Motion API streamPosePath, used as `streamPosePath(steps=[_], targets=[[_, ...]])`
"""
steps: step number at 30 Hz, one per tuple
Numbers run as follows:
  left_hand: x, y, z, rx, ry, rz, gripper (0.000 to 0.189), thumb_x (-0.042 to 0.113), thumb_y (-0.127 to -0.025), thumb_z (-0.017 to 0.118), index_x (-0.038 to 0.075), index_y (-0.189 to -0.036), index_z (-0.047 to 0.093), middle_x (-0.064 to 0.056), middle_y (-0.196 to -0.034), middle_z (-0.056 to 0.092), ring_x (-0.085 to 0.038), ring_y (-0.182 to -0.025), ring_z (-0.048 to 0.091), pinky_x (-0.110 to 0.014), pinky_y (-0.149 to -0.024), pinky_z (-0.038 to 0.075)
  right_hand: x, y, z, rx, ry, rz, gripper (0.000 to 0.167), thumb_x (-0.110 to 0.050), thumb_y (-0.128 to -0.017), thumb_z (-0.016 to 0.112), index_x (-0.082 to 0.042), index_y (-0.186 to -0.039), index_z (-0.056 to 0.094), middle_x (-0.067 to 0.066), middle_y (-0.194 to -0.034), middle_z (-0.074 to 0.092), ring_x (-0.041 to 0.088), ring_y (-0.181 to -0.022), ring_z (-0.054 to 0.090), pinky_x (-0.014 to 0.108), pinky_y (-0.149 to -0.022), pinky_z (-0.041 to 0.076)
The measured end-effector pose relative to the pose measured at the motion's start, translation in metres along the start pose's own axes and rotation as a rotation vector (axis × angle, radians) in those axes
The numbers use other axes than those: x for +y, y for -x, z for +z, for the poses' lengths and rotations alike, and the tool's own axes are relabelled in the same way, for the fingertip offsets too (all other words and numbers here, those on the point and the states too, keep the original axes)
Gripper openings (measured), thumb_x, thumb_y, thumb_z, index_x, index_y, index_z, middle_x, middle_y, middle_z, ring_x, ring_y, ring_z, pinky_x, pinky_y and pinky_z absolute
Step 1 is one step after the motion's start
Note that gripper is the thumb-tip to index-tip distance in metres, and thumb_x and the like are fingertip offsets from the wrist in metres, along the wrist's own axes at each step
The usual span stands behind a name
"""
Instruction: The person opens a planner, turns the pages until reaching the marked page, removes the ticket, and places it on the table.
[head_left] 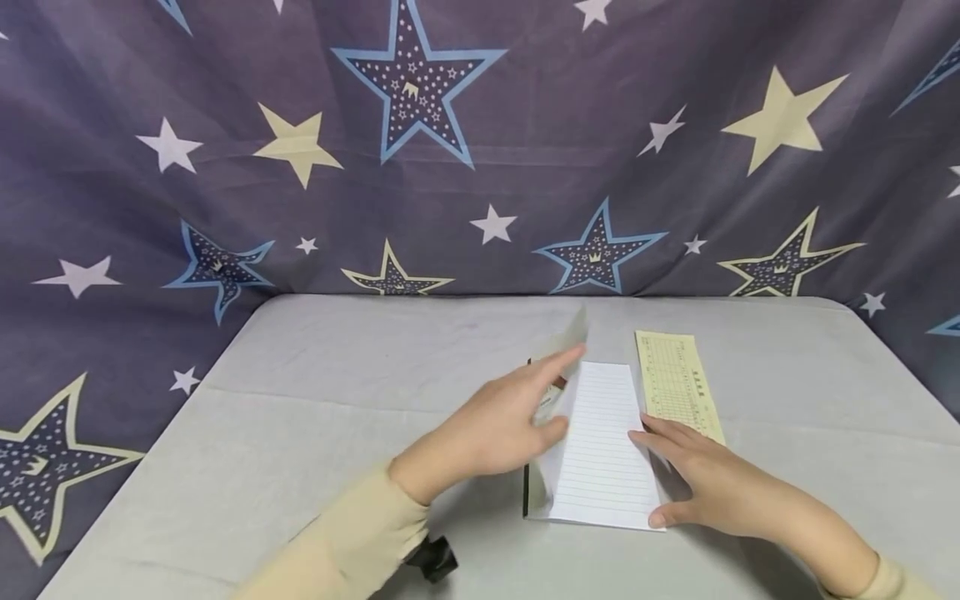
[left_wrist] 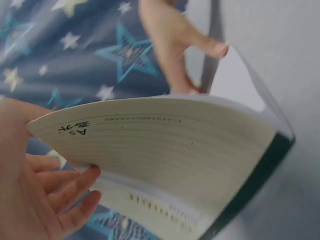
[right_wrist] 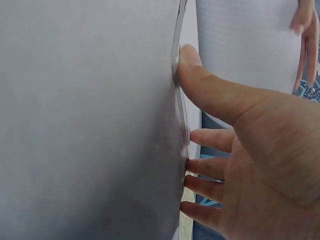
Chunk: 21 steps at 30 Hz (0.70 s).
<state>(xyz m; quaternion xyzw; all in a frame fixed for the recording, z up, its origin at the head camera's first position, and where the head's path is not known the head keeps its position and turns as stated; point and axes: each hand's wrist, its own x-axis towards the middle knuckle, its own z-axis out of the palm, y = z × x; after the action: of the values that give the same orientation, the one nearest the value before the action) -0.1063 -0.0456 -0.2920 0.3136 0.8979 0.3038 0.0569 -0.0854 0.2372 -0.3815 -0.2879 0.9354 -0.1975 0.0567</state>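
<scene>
A notebook (head_left: 603, 442) lies open on the table, its right-hand page white and lined. My left hand (head_left: 487, 425) is over its left side, fingers spread, thumb apart from them. Near those fingers a leaf (head_left: 573, 329) stands raised. The left wrist view shows the raised printed leaf (left_wrist: 165, 135) curving beside my left fingers (left_wrist: 75, 192), with the dark green cover edge (left_wrist: 255, 180) below. My right hand (head_left: 712, 479) touches the notebook's right edge. In the right wrist view, the right thumb (right_wrist: 210, 85) and outstretched fingertips meet that edge.
A yellow printed form (head_left: 678, 375) lies just right of the notebook, partly behind my right hand. A black object (head_left: 435, 558) shows under my left wrist. Behind the pale table (head_left: 337, 467) hangs a star-patterned curtain (head_left: 450, 192).
</scene>
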Motion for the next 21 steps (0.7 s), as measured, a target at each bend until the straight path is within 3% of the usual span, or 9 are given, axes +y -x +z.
streamPosePath(steps=[2,5,11,15,18,21], targets=[[0.005,-0.012,0.014,-0.014,-0.028,0.016,0.064,0.014,-0.092,0.063,0.021,-0.152,0.040,0.002,-0.153,0.042,-0.007,-0.111,0.057,-0.028,-0.092,0.050,0.000,-0.001,-0.001,-0.010,-0.002,0.001,0.095,-0.059,-0.072,0.077,-0.004,-0.144,0.049,0.023,-0.153,0.036,0.047,-0.137,0.035,0.066,-0.105,0.034],[0.011,-0.028,0.038,-0.028,-0.061,0.014,0.051,0.015,-0.091,0.063,0.021,-0.141,0.053,0.005,-0.147,0.045,-0.001,-0.088,0.057,-0.018,-0.075,0.049,-0.001,-0.003,-0.001,-0.013,-0.002,-0.009,0.094,-0.060,-0.073,0.075,-0.004,-0.144,0.048,0.024,-0.153,0.036,0.047,-0.137,0.035,0.066,-0.105,0.033],[0.012,-0.044,0.073,-0.078,-0.104,-0.071,0.039,0.029,-0.094,0.061,0.025,-0.133,0.060,0.005,-0.126,0.054,-0.010,-0.099,0.059,-0.024,-0.089,0.050,-0.003,-0.006,0.000,0.011,0.017,-0.071,0.093,-0.062,-0.075,0.072,-0.001,-0.142,0.051,0.024,-0.153,0.035,0.047,-0.136,0.037,0.064,-0.104,0.035],[0.012,-0.048,0.086,-0.119,-0.083,-0.151,0.042,0.033,-0.091,0.064,0.027,-0.132,0.059,0.006,-0.116,0.054,-0.009,-0.084,0.057,-0.021,-0.077,0.049,-0.002,-0.004,-0.007,-0.025,-0.017,-0.080,0.092,-0.062,-0.076,0.071,0.002,-0.139,0.053,0.022,-0.152,0.038,0.044,-0.136,0.038,0.063,-0.104,0.034],[0.014,-0.050,0.090,-0.154,-0.077,-0.202,0.046,0.039,-0.090,0.066,0.029,-0.133,0.057,0.007,-0.117,0.053,-0.010,-0.077,0.056,-0.022,-0.072,0.049,0.003,0.000,-0.017,-0.054,-0.058,-0.084,0.078,-0.058,-0.079,0.072,-0.002,-0.133,0.059,0.020,-0.145,0.048,0.043,-0.132,0.044,0.060,-0.102,0.039],[0.017,-0.050,0.089,-0.185,-0.090,-0.203,0.046,0.044,-0.089,0.066,0.031,-0.132,0.058,0.008,-0.120,0.053,-0.010,-0.079,0.057,-0.023,-0.073,0.050,0.010,0.007,-0.028,-0.059,-0.066,-0.077,0.064,-0.052,-0.084,0.071,-0.009,-0.129,0.062,0.013,-0.138,0.056,0.036,-0.126,0.052,0.049,-0.098,0.047]])
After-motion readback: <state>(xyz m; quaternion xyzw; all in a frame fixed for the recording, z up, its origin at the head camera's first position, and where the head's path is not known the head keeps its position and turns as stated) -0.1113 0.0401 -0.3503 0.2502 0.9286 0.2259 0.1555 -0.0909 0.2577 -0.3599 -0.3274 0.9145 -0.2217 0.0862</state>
